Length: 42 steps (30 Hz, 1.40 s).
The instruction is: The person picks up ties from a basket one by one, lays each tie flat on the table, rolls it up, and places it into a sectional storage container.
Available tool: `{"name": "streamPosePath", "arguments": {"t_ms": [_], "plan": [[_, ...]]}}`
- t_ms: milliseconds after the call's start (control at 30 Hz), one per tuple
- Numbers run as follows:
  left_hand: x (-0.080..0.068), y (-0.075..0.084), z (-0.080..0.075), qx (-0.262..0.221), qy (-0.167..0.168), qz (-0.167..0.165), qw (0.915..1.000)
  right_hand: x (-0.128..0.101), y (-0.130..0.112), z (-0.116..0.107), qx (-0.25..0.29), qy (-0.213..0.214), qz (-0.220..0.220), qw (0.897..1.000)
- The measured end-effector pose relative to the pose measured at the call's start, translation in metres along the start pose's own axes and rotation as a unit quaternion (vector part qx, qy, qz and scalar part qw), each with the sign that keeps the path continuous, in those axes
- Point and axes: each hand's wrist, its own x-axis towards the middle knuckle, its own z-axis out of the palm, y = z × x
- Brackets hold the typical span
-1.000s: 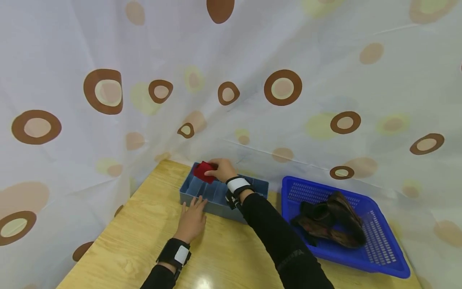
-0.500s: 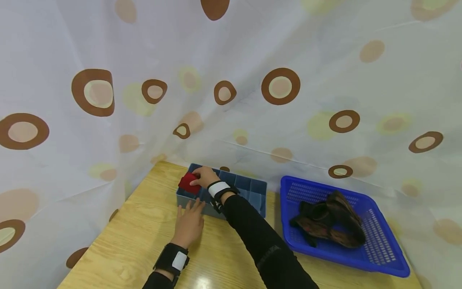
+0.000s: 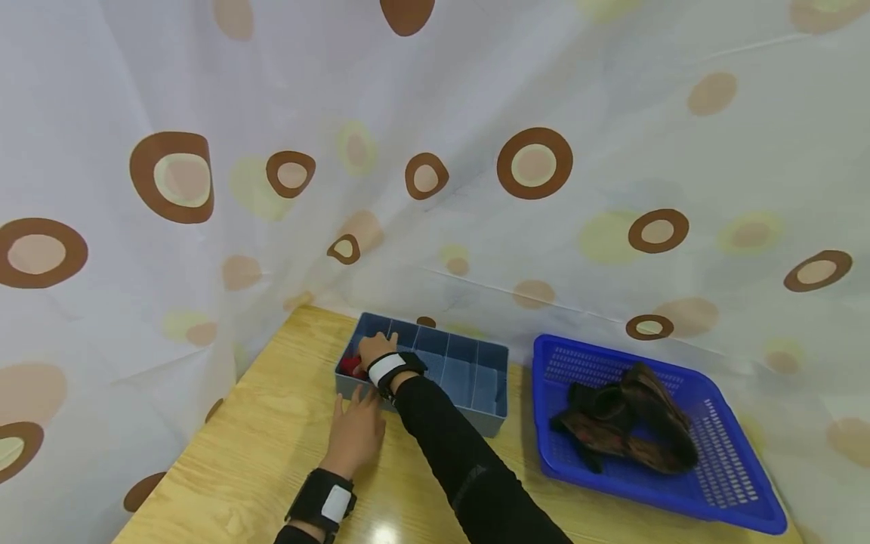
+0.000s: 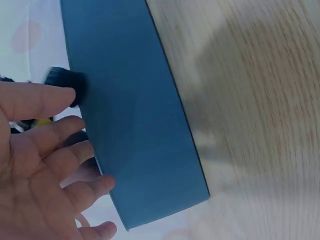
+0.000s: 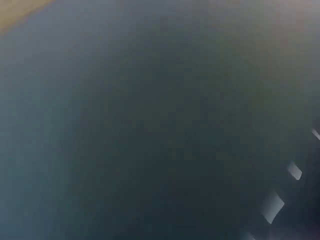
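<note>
The right hand (image 3: 372, 349) pinches a red cloth (image 3: 350, 366) inside the divided box's (image 3: 476, 369) left end compartment, while the left hand (image 3: 356, 432) lies spread against its near wall.

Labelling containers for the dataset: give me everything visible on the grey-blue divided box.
The divided box is a grey-blue, plastic-looking open tray, split by thin partitions into narrow compartments. It sits flat on the wooden table by the curtain, left of the blue basket. The right hand reaches into its left end at a red item; the left hand rests against its near wall.

Glossy wood-grain table (image 3: 272, 423), perforated plastic basket (image 3: 734, 483), seemingly matt divider box (image 3: 489, 355).
</note>
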Motion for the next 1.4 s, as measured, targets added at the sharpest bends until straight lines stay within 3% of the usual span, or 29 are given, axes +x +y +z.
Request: {"name": "streamPosePath", "arguments": {"t_ms": [167, 400, 533, 667, 733, 933, 1200, 1267, 1400], "plan": [[-0.005, 0.005, 0.003, 0.008, 0.007, 0.016, 0.9998, -0.002, 0.004, 0.007, 0.016, -0.018, 0.018, 1.000], [-0.011, 0.007, -0.002, 0.009, 0.009, 0.016, 0.9998, -0.009, 0.003, 0.008, -0.016, -0.011, -0.011, 1.000], [-0.011, 0.007, 0.000, 0.019, 0.006, 0.025, 0.9995, -0.014, 0.004, 0.011, -0.034, 0.062, -0.008, 0.997], [-0.010, 0.007, 0.004, 0.028, 0.003, 0.026, 0.9993, -0.019, 0.006, 0.014, -0.053, 0.143, -0.014, 0.988], [-0.010, 0.008, 0.006, 0.024, 0.002, 0.021, 0.9995, -0.021, 0.007, 0.015, -0.068, 0.164, -0.019, 0.984], [-0.012, 0.011, 0.010, 0.010, -0.011, 0.009, 0.9999, -0.026, 0.008, 0.015, -0.112, 0.122, 0.005, 0.986], [-0.008, 0.010, 0.007, 0.005, -0.016, 0.011, 0.9998, -0.030, 0.007, 0.010, -0.112, 0.069, 0.008, 0.991], [-0.005, 0.008, 0.006, 0.009, -0.017, 0.014, 0.9997, -0.034, 0.008, 0.004, -0.082, 0.058, -0.004, 0.995], [-0.003, 0.001, 0.004, 0.008, -0.017, 0.014, 0.9997, -0.055, 0.018, -0.020, 0.027, 0.086, -0.052, 0.995]]}}
